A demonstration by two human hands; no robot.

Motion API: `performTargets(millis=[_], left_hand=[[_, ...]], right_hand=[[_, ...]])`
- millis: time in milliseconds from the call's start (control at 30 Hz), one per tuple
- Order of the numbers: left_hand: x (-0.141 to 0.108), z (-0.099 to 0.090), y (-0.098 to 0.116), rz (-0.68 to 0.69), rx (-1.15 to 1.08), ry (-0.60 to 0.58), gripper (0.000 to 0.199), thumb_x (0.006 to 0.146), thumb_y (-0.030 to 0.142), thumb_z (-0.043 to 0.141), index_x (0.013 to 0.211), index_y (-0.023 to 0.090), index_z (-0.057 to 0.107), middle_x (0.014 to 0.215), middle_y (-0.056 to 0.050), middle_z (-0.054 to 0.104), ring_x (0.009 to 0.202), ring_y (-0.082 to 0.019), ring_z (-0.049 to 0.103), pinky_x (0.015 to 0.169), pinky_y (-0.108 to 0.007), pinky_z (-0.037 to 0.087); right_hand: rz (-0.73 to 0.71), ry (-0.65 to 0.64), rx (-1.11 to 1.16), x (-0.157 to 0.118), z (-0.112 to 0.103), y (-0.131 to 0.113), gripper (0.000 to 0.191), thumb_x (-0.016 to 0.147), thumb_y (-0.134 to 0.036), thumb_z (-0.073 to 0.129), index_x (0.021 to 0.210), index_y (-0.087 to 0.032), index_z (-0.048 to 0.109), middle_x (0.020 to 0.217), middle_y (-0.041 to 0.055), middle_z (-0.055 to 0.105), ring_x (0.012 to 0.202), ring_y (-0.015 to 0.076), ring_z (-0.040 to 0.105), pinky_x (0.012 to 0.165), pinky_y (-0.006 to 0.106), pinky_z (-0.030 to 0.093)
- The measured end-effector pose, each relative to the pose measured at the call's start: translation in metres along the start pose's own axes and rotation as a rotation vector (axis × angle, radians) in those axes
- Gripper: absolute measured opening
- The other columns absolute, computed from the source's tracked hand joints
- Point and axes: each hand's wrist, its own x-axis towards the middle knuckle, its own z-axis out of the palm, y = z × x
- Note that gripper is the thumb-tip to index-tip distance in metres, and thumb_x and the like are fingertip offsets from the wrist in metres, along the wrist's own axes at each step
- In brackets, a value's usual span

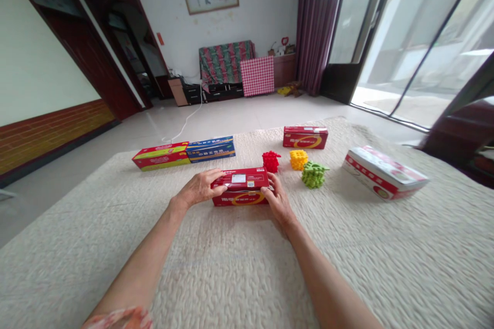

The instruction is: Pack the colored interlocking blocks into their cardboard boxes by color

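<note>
A long red box (241, 179) with a white label lies on the beige quilted cover, between my two hands. My left hand (199, 187) grips its left end, fingers over the top and thumb on the front edge. Around the right end is my right hand (278, 199), its thumb at the front edge. Just beyond the box stand a red knobbly piece (270, 162), a yellow one (298, 160) and a green one (313, 175). Their details are too small to tell.
A red-green box (162, 157) touches a blue box (211, 149) at the back left. Another red box (305, 138) stands at the back, and a white-red box (384, 172) lies at the right. The quilted cover (231, 267) spreads beneath everything.
</note>
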Motion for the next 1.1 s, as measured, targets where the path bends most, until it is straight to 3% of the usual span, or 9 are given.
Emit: performTargets(millis=[333,467,667,800,867,967,1033,1100], left_hand=[[-0.001,0.009,-0.01,0.017,-0.022,0.084,0.039,0.095,0.042,0.044,0.115,0.017,0.066,0.118,-0.01,0.07,0.111,-0.022,0.065,0.101,-0.037,0.049],[0.001,0.007,-0.013,-0.079,-0.108,0.11,0.043,0.092,0.049,0.049,0.117,0.019,0.066,0.113,-0.008,0.073,0.104,-0.021,0.069,0.091,-0.029,0.052],[0.011,0.005,-0.018,-0.211,-0.233,0.245,0.048,0.091,0.058,0.046,0.093,0.019,0.073,0.086,-0.006,0.076,0.08,-0.02,0.07,0.071,-0.025,0.048],[0.022,0.01,-0.022,-0.312,-0.33,0.375,0.05,0.088,0.06,0.046,0.093,0.017,0.072,0.079,-0.005,0.073,0.07,-0.018,0.065,0.064,-0.024,0.044],[0.027,0.015,-0.026,-0.384,-0.378,0.467,0.051,0.088,0.06,0.046,0.092,0.015,0.07,0.072,-0.003,0.069,0.065,-0.016,0.061,0.062,-0.024,0.042],[0.031,0.025,-0.032,-0.468,-0.395,0.578,0.046,0.086,0.058,0.047,0.072,0.017,0.061,0.054,0.004,0.049,0.054,-0.012,0.046,0.056,-0.024,0.036],[0.032,0.031,-0.036,-0.521,-0.405,0.61,0.044,0.084,0.056,0.05,0.061,0.019,0.049,0.051,0.006,0.036,0.051,-0.01,0.036,0.055,-0.023,0.032],[0.033,0.038,-0.039,-0.583,-0.443,0.591,0.043,0.083,0.053,0.05,0.057,0.019,0.044,0.052,0.006,0.032,0.053,-0.01,0.034,0.055,-0.023,0.031]], right_hand=[[0.041,-0.008,-0.032,0.001,-0.001,0.0,0.052,0.081,-0.042,0.059,0.128,-0.025,0.044,0.127,0.0115,0.061,0.115,0.0272,0.059,0.092,0.044,0.051],[0.026,0.008,-0.033,0.0,0.001,0.0,0.051,0.082,-0.042,0.058,0.128,-0.024,0.045,0.127,0.0107,0.061,0.117,0.027,0.058,0.093,0.044,0.05],[0.015,0.021,-0.107,-0.001,0.0,-0.002,0.048,0.083,-0.04,0.057,0.127,-0.024,0.047,0.127,0.0101,0.06,0.116,0.0263,0.057,0.094,0.042,0.049],[0.02,0.02,-0.111,-0.002,0.0,-0.005,0.047,0.082,-0.04,0.057,0.126,-0.025,0.049,0.124,0.0088,0.061,0.112,0.0263,0.059,0.09,0.041,0.051],[0.012,0.011,-0.107,-0.002,0.0,-0.006,0.047,0.082,-0.039,0.058,0.126,-0.026,0.05,0.124,0.0081,0.062,0.111,0.0262,0.059,0.089,0.04,0.05],[0.006,-0.009,-0.084,-0.001,-0.001,-0.005,0.047,0.082,-0.038,0.058,0.126,-0.025,0.05,0.123,0.0077,0.063,0.111,0.0255,0.059,0.09,0.039,0.05],[0.006,-0.021,-0.07,0.0,-0.001,-0.004,0.047,0.083,-0.039,0.058,0.126,-0.025,0.05,0.123,0.0073,0.063,0.112,0.0251,0.059,0.091,0.038,0.049],[0.006,-0.03,-0.063,0.0,-0.001,-0.005,0.045,0.084,-0.039,0.058,0.125,-0.024,0.051,0.123,0.0066,0.064,0.112,0.0245,0.059,0.093,0.037,0.048]])
